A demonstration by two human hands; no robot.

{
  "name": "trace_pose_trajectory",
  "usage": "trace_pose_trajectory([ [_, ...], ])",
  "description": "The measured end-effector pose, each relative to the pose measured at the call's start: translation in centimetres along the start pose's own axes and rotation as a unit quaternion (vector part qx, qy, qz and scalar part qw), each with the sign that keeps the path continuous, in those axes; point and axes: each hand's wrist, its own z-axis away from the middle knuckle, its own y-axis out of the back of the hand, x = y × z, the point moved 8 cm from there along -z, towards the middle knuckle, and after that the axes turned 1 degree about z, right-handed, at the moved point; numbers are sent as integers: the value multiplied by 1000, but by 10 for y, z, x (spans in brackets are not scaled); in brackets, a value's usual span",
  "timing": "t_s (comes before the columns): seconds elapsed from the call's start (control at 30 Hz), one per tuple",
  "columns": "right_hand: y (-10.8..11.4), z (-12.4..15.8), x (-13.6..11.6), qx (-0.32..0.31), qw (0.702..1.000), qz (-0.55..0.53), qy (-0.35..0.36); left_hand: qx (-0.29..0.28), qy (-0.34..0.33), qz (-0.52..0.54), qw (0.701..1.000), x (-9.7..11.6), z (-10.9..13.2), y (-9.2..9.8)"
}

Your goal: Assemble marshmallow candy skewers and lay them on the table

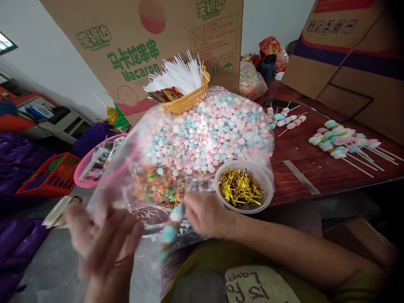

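My right hand (206,214) is closed at the end of a candy skewer (170,231), which hangs down from the fingers in blurred pale blue, white and brown pieces. My left hand (107,240) is raised at the lower left, smeared by motion, its fingers apart and nothing visible in them. Just right of the right hand stands a clear plastic bowl (269,198) of gold twist ties (241,187). Behind both hands lies a large clear bag with pink, blue and white candies (205,130), and colourful ring-shaped candies (160,185) at its near side.
A yellow basket (186,101) of white sticks (186,73) rests at the bag's back, before a tall cardboard box (132,33). Finished-looking candy skewers (344,139) lie on the red table (290,145). A pink basket (85,183) and an orange crate (59,181) are at left.
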Motion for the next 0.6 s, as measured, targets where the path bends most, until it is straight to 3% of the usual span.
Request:
trace_pose_trajectory([
  [0.07, -4, 2, 10, 0, 992, -88, -86, -37, 61, -35, 997, -16, 4, 0],
  [0.13, -10, 3, 9, -19, 970, -211, -117, -66, 105, -62, 990, -36, 6, -8],
  [0.17, -15, 3, 7, -34, 954, -268, -131, -62, 89, -54, 993, -39, 5, -11],
  [0.3, -32, 5, 13, -66, 895, -384, -216, 37, -32, 32, 998, -32, -1, -10],
  [0.4, -37, 8, 21, -63, 877, -405, -252, 89, -1, -48, 995, -39, -3, -7],
  [0.43, -33, 9, 24, -47, 889, -384, -245, 82, 34, -93, 992, -45, -2, -10],
  [0.53, -12, 8, 17, -6, 962, -215, -165, 8, 138, -142, 980, -68, 3, -24],
  [0.6, -5, 8, 8, -32, 990, -75, -113, -20, 146, -127, 981, -71, 6, -31],
])
